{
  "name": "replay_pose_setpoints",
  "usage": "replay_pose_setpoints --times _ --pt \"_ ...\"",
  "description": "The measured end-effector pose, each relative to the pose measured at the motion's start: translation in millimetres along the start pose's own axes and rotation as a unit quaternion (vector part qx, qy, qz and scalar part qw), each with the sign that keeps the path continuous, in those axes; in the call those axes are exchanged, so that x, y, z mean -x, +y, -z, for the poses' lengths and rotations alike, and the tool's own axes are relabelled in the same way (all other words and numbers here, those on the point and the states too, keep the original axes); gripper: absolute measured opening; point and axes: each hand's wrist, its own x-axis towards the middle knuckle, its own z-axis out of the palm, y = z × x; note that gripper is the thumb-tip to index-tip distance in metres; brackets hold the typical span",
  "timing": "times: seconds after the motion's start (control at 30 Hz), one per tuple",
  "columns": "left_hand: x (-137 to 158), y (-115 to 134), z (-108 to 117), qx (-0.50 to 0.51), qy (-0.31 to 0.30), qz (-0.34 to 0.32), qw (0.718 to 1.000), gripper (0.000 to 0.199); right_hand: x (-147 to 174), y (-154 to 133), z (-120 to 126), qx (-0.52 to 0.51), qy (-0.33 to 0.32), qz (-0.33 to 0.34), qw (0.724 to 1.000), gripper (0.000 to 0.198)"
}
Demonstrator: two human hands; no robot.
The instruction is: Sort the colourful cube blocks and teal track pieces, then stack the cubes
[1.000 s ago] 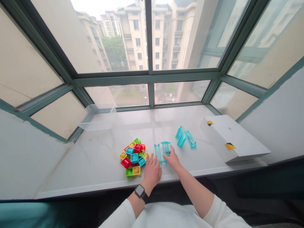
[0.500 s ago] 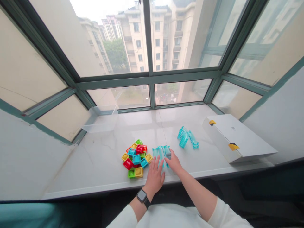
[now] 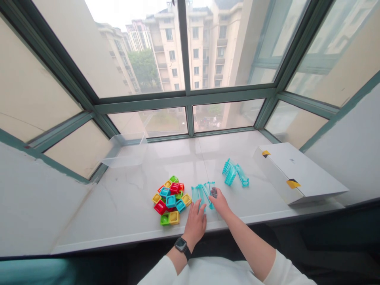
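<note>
Several see-through turquoise plastic pieces (image 3: 195, 194) lie side by side in front of me on the white sill. My left hand (image 3: 196, 222) has its fingers stretched out, the tips touching the near end of these pieces. With curled fingers, my right hand (image 3: 220, 201) grips the rightmost turquoise piece (image 3: 211, 201), which lies at a slant; its fingers partly hide it. Left of my left hand is a pile of red, yellow, green and blue plastic blocks (image 3: 170, 201). More turquoise pieces, one curved and ribbed (image 3: 229, 172) and one straight (image 3: 242, 175), rest farther back on the right.
An open clear plastic bin (image 3: 127, 158) stands at the back left by the window. A white box (image 3: 299, 172) with yellow and black tabs sits on the right. The sill's front edge (image 3: 118, 240) runs just before my body.
My right hand has shifted slightly right, and the turquoise piece at its fingers now slants away from the others. The left hand has drawn slightly down and its fingers have moved closer together.
</note>
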Motion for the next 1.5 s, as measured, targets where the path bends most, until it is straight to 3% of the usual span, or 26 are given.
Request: replay_pose_setpoints --times 0.27,0.5,0.67,0.87,1.13,1.5 --pt "-0.1 -2.6 -3.4 -0.003 0.003 0.013 1.000 0.063 2.6 3.0 4.6 0.061 -0.024 0.008 0.998 0.033" --pt "-0.4 -0.6 -4.9 0.003 0.021 0.026 0.999 0.042 1.1 3.3 11.0 0.134 -0.012 0.015 0.991 0.013" --pt "-1.1 0.6 -1.6 0.009 0.034 0.032 0.999 0.041 -2.7 6.8 9.4 0.130 -0.009 -0.008 0.992 0.014" --pt "-0.9 0.2 2.2 -0.013 0.016 0.016 1.000 0.062 -2.1 6.8 8.5 0.120 -0.003 -0.004 0.993 0.020" --pt "-2.0 3.3 3.4 -0.007 0.020 0.024 0.999 0.054 4.0 3.2 11.8 0.128 -0.025 0.010 0.991 0.029" --pt "-0.1 2.3 -2.3 -0.023 0.018 0.028 0.999 0.059 -20.1 2.1 26.0 0.200 0.026 0.008 0.979 0.037"
